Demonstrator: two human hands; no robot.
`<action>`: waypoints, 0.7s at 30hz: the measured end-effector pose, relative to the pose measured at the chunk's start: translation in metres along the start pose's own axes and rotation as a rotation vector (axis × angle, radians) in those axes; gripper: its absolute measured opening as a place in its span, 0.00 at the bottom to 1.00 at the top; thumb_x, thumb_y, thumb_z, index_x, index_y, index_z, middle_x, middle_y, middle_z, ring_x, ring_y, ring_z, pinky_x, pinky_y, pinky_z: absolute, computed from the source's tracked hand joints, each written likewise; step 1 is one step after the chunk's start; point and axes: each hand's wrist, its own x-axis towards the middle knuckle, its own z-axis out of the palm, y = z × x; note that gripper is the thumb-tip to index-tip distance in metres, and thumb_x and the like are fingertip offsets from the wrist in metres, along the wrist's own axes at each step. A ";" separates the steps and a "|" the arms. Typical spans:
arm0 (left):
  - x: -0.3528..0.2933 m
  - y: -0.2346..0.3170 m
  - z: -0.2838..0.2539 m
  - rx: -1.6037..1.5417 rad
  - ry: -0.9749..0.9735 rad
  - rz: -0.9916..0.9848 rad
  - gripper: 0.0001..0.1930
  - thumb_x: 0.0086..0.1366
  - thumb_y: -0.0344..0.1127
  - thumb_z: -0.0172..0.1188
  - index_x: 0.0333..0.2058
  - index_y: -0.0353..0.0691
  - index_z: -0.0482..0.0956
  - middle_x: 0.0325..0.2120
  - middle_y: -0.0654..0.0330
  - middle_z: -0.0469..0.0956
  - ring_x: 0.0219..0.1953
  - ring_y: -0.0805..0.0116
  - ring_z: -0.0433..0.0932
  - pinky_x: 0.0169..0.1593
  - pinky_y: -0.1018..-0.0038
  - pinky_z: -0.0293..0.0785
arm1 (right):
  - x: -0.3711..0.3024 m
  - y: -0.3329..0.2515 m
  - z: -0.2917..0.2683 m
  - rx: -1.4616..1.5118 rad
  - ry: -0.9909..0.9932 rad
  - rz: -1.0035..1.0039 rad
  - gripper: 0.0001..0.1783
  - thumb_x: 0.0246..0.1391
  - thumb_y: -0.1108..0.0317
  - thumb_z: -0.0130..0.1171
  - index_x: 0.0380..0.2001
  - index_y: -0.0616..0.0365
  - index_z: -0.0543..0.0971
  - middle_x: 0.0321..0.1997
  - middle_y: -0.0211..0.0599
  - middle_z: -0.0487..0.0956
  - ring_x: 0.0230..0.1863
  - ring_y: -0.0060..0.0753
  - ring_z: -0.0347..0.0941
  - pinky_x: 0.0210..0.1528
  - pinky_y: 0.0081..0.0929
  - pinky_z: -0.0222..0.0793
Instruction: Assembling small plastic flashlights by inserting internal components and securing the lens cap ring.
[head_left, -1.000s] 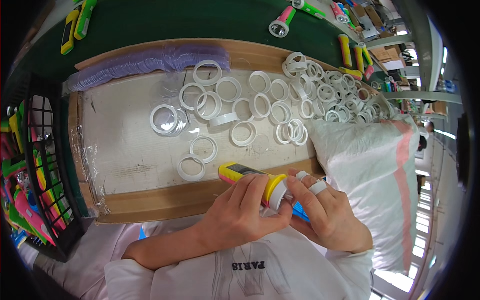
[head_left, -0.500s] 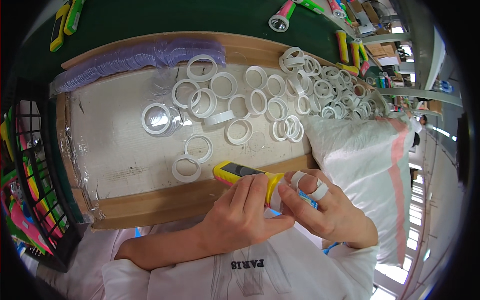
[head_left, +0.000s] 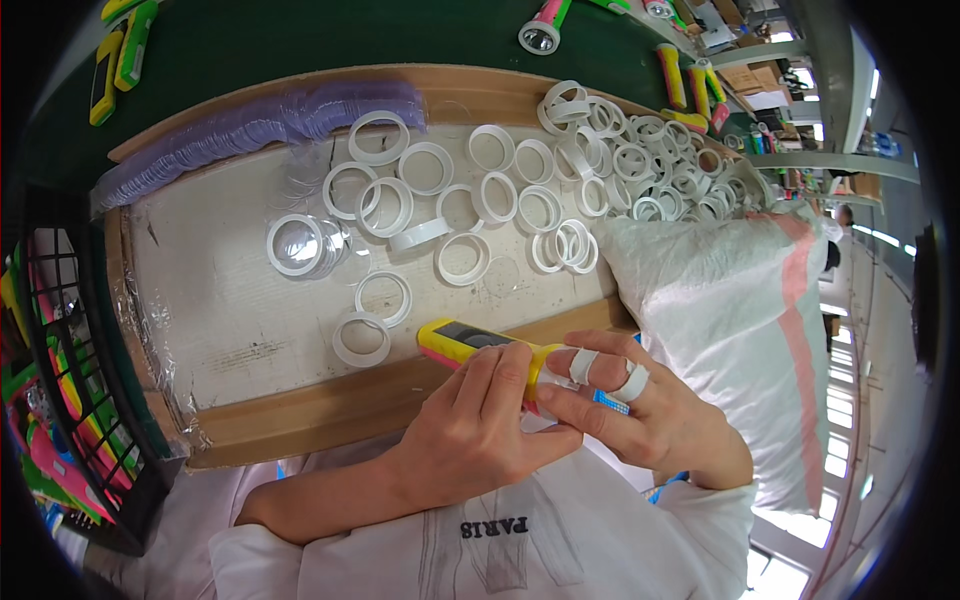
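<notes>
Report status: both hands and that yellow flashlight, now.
Left hand gripping the yellow flashlight; right hand, fingers taped, pinching its head end. White rings spread on the board beyond. Nothing in the way.

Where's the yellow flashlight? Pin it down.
In the head view, lower centre: the yellow flashlight lies across the tray's near wooden edge, gripped by left hand and right hand.

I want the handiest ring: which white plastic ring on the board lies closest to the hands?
The lone white plastic ring at the board's near edge, just left of the yellow flashlight in both hands; the other rings lie farther up the board.
</notes>
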 end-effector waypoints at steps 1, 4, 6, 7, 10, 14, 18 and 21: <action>0.000 0.000 -0.001 0.006 0.003 0.005 0.09 0.49 0.35 0.63 0.32 0.51 0.79 0.36 0.49 0.73 0.35 0.58 0.76 0.37 0.71 0.78 | -0.001 0.001 0.001 0.015 0.000 0.000 0.32 0.38 0.74 0.63 0.53 0.62 0.75 0.41 0.43 0.73 0.47 0.50 0.73 0.43 0.35 0.76; -0.001 0.001 0.001 0.014 0.007 0.009 0.10 0.48 0.35 0.63 0.32 0.51 0.79 0.35 0.49 0.73 0.34 0.58 0.76 0.37 0.71 0.78 | -0.004 -0.010 0.004 0.004 0.011 0.147 0.31 0.39 0.74 0.63 0.53 0.62 0.74 0.42 0.44 0.71 0.45 0.48 0.74 0.40 0.32 0.76; -0.002 0.001 0.001 0.012 0.006 0.012 0.10 0.48 0.35 0.63 0.33 0.51 0.79 0.35 0.49 0.73 0.34 0.58 0.76 0.37 0.71 0.78 | -0.004 -0.012 0.004 -0.046 -0.004 0.153 0.31 0.40 0.74 0.63 0.53 0.61 0.75 0.42 0.43 0.70 0.44 0.46 0.74 0.39 0.30 0.76; -0.001 0.002 0.000 0.001 -0.002 -0.010 0.10 0.48 0.35 0.63 0.33 0.51 0.79 0.35 0.49 0.73 0.34 0.58 0.76 0.37 0.71 0.78 | -0.004 -0.013 0.003 -0.100 -0.022 0.157 0.30 0.41 0.74 0.64 0.53 0.61 0.75 0.41 0.43 0.69 0.42 0.44 0.74 0.38 0.29 0.76; 0.000 0.002 0.000 -0.003 -0.018 -0.034 0.10 0.50 0.35 0.63 0.34 0.51 0.80 0.36 0.49 0.73 0.34 0.58 0.76 0.37 0.72 0.78 | 0.000 -0.015 -0.003 0.042 -0.034 0.248 0.29 0.40 0.73 0.64 0.51 0.62 0.75 0.41 0.42 0.69 0.39 0.43 0.74 0.38 0.29 0.76; 0.001 0.001 -0.001 -0.043 -0.055 -0.038 0.10 0.51 0.36 0.62 0.35 0.51 0.79 0.35 0.49 0.73 0.34 0.59 0.76 0.36 0.72 0.78 | -0.001 -0.011 0.003 -0.087 -0.045 0.177 0.27 0.40 0.72 0.64 0.49 0.62 0.76 0.41 0.42 0.70 0.40 0.42 0.74 0.36 0.26 0.76; 0.004 -0.003 -0.001 -0.005 -0.060 -0.022 0.11 0.51 0.35 0.62 0.36 0.52 0.79 0.35 0.50 0.73 0.34 0.59 0.76 0.36 0.73 0.78 | 0.003 0.007 0.003 -0.096 0.013 -0.077 0.24 0.42 0.72 0.64 0.46 0.62 0.76 0.41 0.43 0.70 0.39 0.41 0.74 0.30 0.23 0.75; 0.006 -0.003 -0.003 0.045 -0.054 0.061 0.11 0.50 0.35 0.62 0.35 0.53 0.79 0.35 0.51 0.73 0.34 0.60 0.76 0.36 0.74 0.78 | -0.006 0.002 0.008 -0.041 0.044 0.168 0.26 0.42 0.64 0.68 0.46 0.63 0.76 0.38 0.43 0.73 0.30 0.34 0.77 0.24 0.21 0.73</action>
